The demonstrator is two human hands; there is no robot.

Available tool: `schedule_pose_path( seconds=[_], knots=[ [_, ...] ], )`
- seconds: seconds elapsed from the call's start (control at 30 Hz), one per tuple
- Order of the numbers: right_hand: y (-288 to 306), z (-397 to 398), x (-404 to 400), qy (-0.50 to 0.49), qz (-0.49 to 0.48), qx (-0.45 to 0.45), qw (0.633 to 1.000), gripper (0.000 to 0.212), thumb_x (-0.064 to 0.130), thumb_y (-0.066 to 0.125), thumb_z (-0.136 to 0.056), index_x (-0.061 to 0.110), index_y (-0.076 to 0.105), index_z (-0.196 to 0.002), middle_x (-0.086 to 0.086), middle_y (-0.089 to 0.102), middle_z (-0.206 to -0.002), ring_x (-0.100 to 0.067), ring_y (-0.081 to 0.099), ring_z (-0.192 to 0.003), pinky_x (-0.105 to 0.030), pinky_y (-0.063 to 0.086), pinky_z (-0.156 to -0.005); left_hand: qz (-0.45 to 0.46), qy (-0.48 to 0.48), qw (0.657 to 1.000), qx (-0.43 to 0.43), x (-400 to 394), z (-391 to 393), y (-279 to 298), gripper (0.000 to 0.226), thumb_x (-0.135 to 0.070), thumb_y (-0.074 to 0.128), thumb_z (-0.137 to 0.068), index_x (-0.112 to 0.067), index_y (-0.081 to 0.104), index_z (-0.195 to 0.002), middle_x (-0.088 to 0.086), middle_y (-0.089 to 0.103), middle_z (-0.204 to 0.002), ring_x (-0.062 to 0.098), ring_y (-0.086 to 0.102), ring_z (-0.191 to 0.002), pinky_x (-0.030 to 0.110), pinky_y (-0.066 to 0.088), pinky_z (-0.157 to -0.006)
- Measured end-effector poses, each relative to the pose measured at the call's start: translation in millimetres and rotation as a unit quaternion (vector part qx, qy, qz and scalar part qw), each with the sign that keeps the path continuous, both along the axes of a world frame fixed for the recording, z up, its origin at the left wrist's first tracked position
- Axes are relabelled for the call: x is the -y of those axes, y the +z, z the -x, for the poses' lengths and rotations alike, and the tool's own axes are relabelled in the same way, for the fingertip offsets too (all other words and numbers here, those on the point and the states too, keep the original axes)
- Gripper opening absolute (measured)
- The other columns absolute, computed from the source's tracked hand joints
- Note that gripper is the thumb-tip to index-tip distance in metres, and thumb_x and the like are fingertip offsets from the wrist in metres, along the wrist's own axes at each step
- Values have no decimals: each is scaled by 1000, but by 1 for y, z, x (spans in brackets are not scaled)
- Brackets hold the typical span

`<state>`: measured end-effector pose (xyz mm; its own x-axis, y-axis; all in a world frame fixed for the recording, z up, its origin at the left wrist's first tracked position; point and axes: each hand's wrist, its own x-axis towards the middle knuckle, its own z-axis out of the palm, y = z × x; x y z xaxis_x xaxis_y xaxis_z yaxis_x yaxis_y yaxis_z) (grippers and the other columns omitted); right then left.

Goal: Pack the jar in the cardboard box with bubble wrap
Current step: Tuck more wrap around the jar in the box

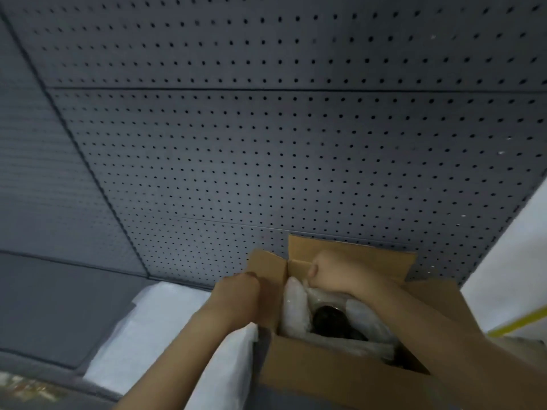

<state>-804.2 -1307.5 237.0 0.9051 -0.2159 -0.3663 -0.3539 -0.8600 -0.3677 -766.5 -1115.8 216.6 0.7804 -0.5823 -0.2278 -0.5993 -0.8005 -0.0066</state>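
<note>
An open cardboard box [319, 368] stands at the bottom right of the head view, its flaps up. Inside, white bubble wrap [296, 306] surrounds a dark jar [328, 318], of which only the dark top shows. My left hand [239, 294] is closed on the box's left flap at its outer side. My right hand [334, 273] reaches into the far side of the box, fingers curled on the bubble wrap there.
More white bubble wrap sheet [154, 327] lies left of the box, under my left forearm. A grey pegboard wall [266, 143] rises close behind the box. A yellow strip [518, 324] shows at the right edge.
</note>
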Motion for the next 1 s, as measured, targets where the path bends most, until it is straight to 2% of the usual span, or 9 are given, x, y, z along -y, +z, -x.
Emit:
schedule_pose_path(
  seconds=[0.17, 0.27, 0.33, 0.47, 0.57, 0.67, 0.8, 0.9, 1.0],
  knots=[
    [18, -32, -130, 52, 7, 7, 999, 36, 35, 64, -87, 4, 70, -104, -14, 71, -110, -27, 67, -99, -39, 55, -87, 63, 23, 998, 14, -119, -25, 12, 36, -32, 48, -97, -25, 53, -132, 2, 59, -127, 22, 58, -114, 36, 49, -93],
    [13, -45, -194, 48, -22, 2, 999, 32, 35, 65, -85, 6, 71, -98, -13, 75, -97, -26, 71, -89, -35, 57, -81, 62, 47, 997, 2, -183, -39, 7, 38, -33, 48, -97, -25, 51, -134, 0, 56, -135, 21, 55, -121, 36, 45, -101],
    [4, -53, -226, 51, -53, -19, 997, 34, 35, 65, -86, 3, 69, -98, -14, 74, -96, -28, 72, -85, -36, 56, -82, 51, 58, 997, -6, -215, -47, 2, 39, -33, 46, -98, -25, 49, -136, 1, 54, -137, 22, 51, -125, 36, 42, -103],
    [-28, -69, -263, 25, -101, -71, 992, 30, 28, 66, -87, 4, 67, -104, -12, 72, -98, -20, 66, -70, -35, 56, -84, 26, 53, 997, -49, -251, -64, -17, 39, -32, 43, -100, -23, 48, -138, 2, 54, -136, 22, 55, -121, 32, 41, -98],
    [-65, -85, -264, 22, -66, -104, 992, 31, 25, 64, -87, 6, 67, -112, -10, 70, -104, -26, 69, -97, -33, 55, -88, 22, 53, 996, -71, -261, -82, -32, 39, -31, 44, -99, -21, 49, -137, 4, 56, -134, 24, 58, -118, 33, 43, -97],
    [-102, -103, -255, 32, -6, -118, 993, 43, 23, 62, -88, 12, 56, -129, -7, 56, -136, -22, 54, -124, -28, 44, -102, 17, 57, 994, -94, -262, -98, -44, 39, -30, 44, -99, -20, 50, -137, 4, 56, -134, 24, 56, -120, 34, 42, -99],
    [-158, -127, -241, -46, 4, -107, 993, 64, 14, 59, -84, 14, 34, -143, -10, 42, -145, -26, 46, -129, -33, 45, -105, 10, 61, 990, -128, -264, -121, -55, 39, -29, 44, -99, -20, 50, -136, 5, 56, -135, 24, 56, -120, 36, 40, -101],
    [-185, -142, -233, -72, 24, -151, 986, 81, 20, 59, -84, 12, 13, -150, -13, 33, -149, -29, 39, -133, -34, 41, -107, 8, 60, 988, -139, -274, -138, -66, 39, -30, 44, -99, -20, 50, -137, 6, 55, -135, 25, 56, -120, 33, 44, -97],
    [-196, -145, -233, -105, -24, -195, 975, 88, 23, 67, -83, 10, 12, -151, -13, 36, -149, -28, 44, -132, -31, 43, -104, -8, 52, 985, -163, -282, -150, -79, 39, -31, 43, -100, -19, 49, -137, 6, 55, -136, 25, 55, -121, 33, 43, -98]
  ],
)
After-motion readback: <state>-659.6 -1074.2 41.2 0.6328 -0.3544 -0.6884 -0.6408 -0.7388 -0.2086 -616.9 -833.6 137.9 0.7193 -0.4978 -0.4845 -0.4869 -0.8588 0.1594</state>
